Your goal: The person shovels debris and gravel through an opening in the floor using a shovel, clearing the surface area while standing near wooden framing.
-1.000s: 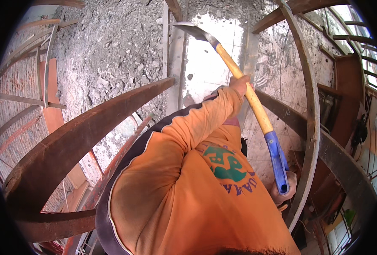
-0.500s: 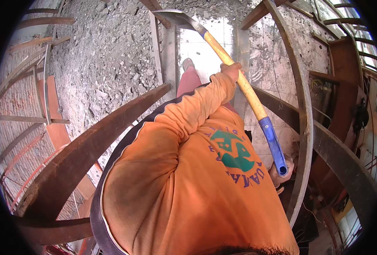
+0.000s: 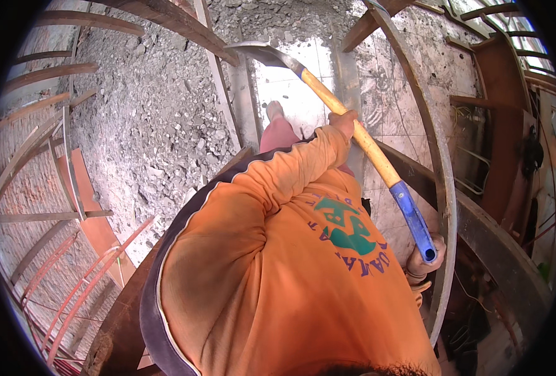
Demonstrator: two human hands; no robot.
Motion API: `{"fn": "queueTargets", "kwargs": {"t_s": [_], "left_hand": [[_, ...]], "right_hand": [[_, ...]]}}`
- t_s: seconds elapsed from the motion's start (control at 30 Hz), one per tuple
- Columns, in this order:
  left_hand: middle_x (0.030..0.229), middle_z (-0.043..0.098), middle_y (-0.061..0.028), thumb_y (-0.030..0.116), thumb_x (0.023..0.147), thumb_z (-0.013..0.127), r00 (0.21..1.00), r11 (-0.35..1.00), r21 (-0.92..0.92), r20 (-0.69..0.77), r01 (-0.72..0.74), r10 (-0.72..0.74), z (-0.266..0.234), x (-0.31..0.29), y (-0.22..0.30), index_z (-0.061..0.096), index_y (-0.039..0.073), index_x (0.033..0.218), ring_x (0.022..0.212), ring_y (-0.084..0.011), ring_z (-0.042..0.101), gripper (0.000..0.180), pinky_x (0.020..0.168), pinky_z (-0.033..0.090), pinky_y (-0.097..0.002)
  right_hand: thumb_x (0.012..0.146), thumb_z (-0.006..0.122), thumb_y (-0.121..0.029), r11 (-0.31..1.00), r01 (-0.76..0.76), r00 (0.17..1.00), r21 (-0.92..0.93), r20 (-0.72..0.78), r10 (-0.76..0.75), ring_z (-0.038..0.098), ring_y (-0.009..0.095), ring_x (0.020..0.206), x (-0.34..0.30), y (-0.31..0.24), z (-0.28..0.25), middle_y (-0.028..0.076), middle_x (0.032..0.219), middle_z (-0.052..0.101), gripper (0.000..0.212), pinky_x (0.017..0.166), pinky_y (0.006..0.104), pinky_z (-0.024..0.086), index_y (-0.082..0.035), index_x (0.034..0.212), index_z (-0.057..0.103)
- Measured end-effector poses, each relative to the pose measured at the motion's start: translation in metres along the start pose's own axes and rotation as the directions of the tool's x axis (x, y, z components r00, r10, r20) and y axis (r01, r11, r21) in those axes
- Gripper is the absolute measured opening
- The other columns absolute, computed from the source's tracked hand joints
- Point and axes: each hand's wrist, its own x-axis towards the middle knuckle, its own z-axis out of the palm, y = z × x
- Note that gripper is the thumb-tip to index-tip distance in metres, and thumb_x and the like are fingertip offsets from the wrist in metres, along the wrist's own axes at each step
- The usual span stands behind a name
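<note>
A shovel (image 3: pixel 378 156) with a yellow shaft, a blue socket at its handle end and a metal blade lies slantwise across my front. My left hand (image 3: pixel 343 123) is wrapped round the shaft about midway, its arm crossing over from the left in an orange sleeve. At the right, my right hand (image 3: pixel 429 255) closes around the blue handle end, its fingers partly hidden behind it. The blade (image 3: pixel 265 53) is at the far end, beside a dark wooden beam and over pale tiles; I cannot tell whether it touches anything.
Grey rubble (image 3: pixel 159 113) covers the floor at the far left. White tiles (image 3: pixel 309 94) lie beneath my bare foot (image 3: pixel 275 111). Dark beams (image 3: pixel 165 25) cross around me, and a curved rail (image 3: pixel 437 156) passes close to my right hand. Red rods (image 3: pixel 90 288) stand at the lower left.
The view has shifted, so the beams and rubble sit differently. The shovel's handle end and my right hand have moved slightly right; the blade appears a little lower. Both hands keep their hold.
</note>
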Motion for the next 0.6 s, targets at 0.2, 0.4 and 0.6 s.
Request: {"fn": "queueTargets", "kwargs": {"t_s": [0.2,0.4,0.6], "left_hand": [[0.068,0.053,-0.0168,0.005,0.076,0.055,0.996,0.985,0.162,-0.056,-0.054,0.063,0.012,0.014,-0.022,0.042,-0.013,0.088,0.055,-0.0244,0.058,0.025,0.048,0.050,-0.0368],[0.070,0.053,-0.0164,0.005,0.075,0.056,0.996,0.984,0.179,-0.081,-0.008,0.023,0.004,0.023,-0.009,0.044,-0.013,0.085,0.053,-0.0249,0.058,0.023,0.048,0.051,-0.0352],[0.062,0.052,-0.0162,0.003,0.071,0.061,0.979,0.985,0.067,-0.144,0.157,-0.146,-0.008,0.013,-0.032,0.045,-0.008,0.081,0.045,-0.0268,0.055,0.023,0.039,0.048,-0.0396]], "right_hand": [[0.075,0.059,0.003,0.996,-0.062,0.997,-0.070,-0.052,0.058,0.057,0.023,0.069,-0.012,0.005,0.002,0.015,0.076,0.057,0.013,0.066,0.0338,0.047,0.003,0.080,0.048],[0.076,0.060,0.000,0.989,-0.116,0.992,-0.087,-0.052,0.112,0.057,0.023,0.065,-0.007,0.009,0.009,0.014,0.073,0.059,0.012,0.063,0.0333,0.047,0.002,0.079,0.049],[0.074,0.058,-0.001,0.876,-0.432,0.894,-0.213,0.025,0.447,0.052,0.015,0.057,-0.001,-0.009,0.000,0.008,0.066,0.055,0.009,0.055,0.0298,0.044,0.000,0.080,0.050]]}}
